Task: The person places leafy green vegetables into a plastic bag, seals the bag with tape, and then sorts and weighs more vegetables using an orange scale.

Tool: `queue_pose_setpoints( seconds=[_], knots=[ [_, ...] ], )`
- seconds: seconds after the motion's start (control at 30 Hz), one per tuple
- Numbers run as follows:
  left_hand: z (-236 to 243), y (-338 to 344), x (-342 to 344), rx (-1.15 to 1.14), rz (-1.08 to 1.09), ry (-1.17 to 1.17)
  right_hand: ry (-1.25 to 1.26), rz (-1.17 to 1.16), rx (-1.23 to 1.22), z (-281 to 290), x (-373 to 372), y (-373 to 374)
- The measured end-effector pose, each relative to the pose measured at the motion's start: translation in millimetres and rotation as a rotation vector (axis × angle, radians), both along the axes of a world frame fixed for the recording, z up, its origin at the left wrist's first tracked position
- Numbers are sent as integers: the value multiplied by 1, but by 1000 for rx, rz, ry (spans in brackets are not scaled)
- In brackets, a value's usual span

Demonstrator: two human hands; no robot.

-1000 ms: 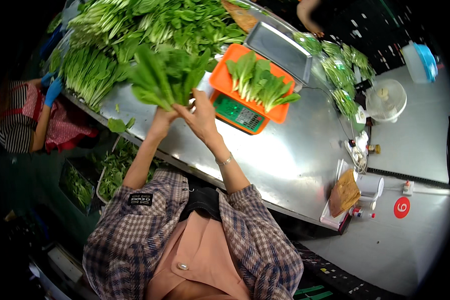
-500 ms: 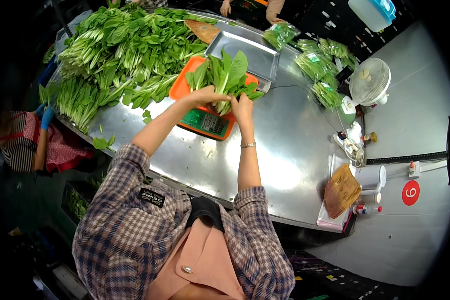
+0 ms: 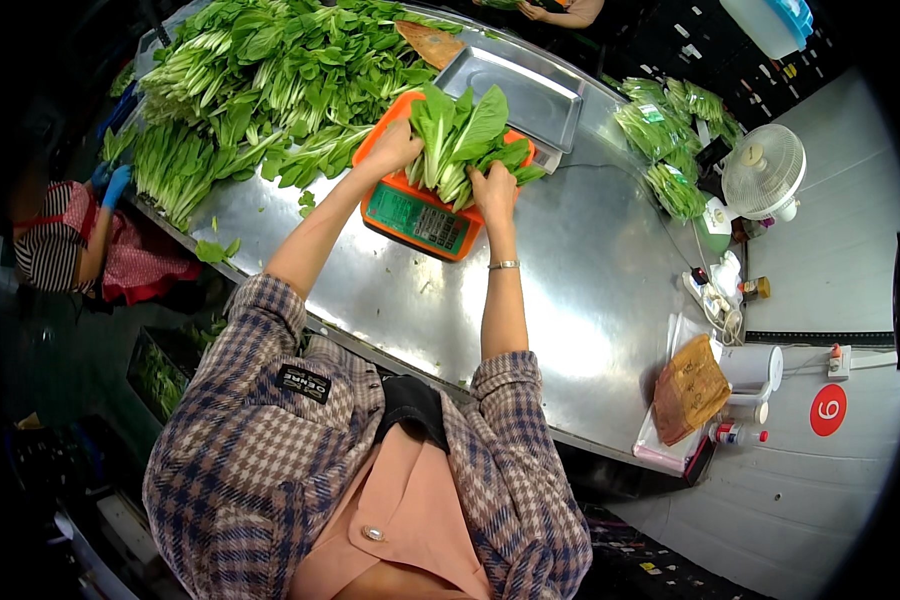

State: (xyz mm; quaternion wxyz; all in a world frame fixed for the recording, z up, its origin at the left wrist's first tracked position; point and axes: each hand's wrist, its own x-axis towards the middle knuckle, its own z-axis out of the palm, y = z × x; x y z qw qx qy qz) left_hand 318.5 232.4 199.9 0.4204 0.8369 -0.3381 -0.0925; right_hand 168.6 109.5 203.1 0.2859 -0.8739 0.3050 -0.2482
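A bunch of leafy greens [image 3: 460, 135] with pale stems lies on the orange scale [image 3: 378, 203], leaves pointing away from me. My left hand [image 3: 394, 150] is closed at the left side of the bunch, its fingertips partly hidden by the leaves. On the right, my right hand [image 3: 495, 190] pinches the lower stems and leaves. The scale's green display and keypad face me, below the bunch. A large heap of the same greens [image 3: 300, 60] covers the table's far left.
Behind the scale lies a metal tray [image 3: 515, 95] beside a brown pointed board [image 3: 430, 44]. Bagged greens [image 3: 660, 130], a fan [image 3: 763, 172] and a power strip [image 3: 708, 300] line the right side. At left, a co-worker's blue-gloved hand [image 3: 117, 186] shows; another person stands at the far edge.
My left hand has moved from the stems to the left side of the bunch. The right hand stays at the stems. The co-worker at the far edge has drawn a bag away from the table.
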Motion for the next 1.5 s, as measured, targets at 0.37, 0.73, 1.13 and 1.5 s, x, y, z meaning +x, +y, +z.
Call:
queue_pose_setpoints(
  seconds=[0.37,0.73,1.13,1.5],
  knots=[
    [-8,-28,-28,-34,182,-220,62,-97,27,3,-3,12],
    [-50,-46,0,-315,-62,75,-258,-163,35,-35,26,13],
    [-31,-51,-49,-66,103,182,-212,-136,-111,-44,-5,-6],
    [-30,-45,-61,5,114,23,-383,-192,-121,-35,13,22]
  ],
)
